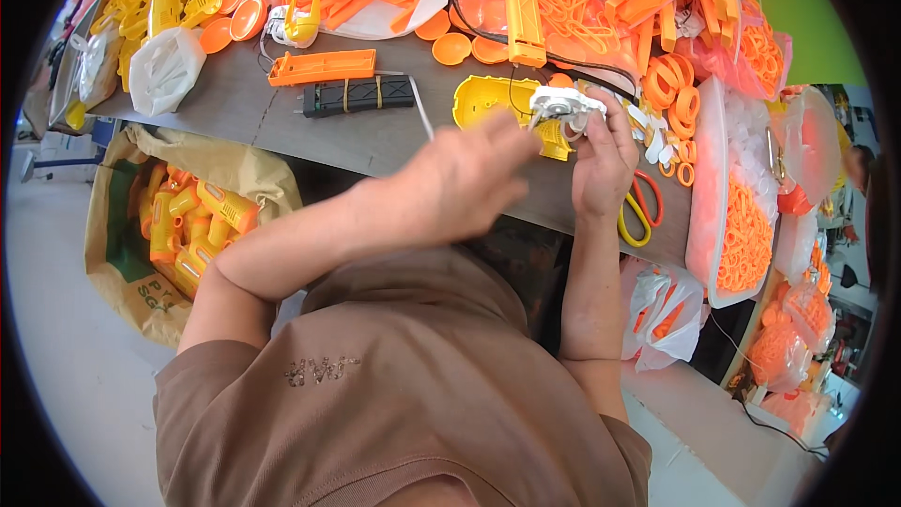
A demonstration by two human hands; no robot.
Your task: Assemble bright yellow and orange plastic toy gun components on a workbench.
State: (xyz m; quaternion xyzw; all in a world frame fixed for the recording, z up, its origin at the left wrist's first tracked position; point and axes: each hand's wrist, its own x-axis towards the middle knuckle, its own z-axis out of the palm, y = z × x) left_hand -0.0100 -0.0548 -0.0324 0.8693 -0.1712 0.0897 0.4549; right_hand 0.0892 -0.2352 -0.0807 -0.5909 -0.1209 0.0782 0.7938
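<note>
My right hand (pixel 605 155) grips a white plastic part (pixel 568 103) with a grey round piece set in it, held over the table's front edge. Close against its left side is my left hand (pixel 465 169), blurred by motion, fingers curled in a pinch; what lies in them is too smeared to name. A yellow curved shell (pixel 479 99) rests on the table just behind both hands. Farther left lie a black block (pixel 357 97) with bands round it and an orange rectangular case (pixel 322 67). Scissors with red and yellow handles (pixel 638 216) sit near my right wrist.
Orange and yellow plastic parts pile up along the back of the table (pixel 230 103). Orange rings (pixel 683 103) lie on the right, beside a clear bin (pixel 704 235) of small orange rings. A paper sack (pixel 113 253) of yellow-orange parts stands at the left.
</note>
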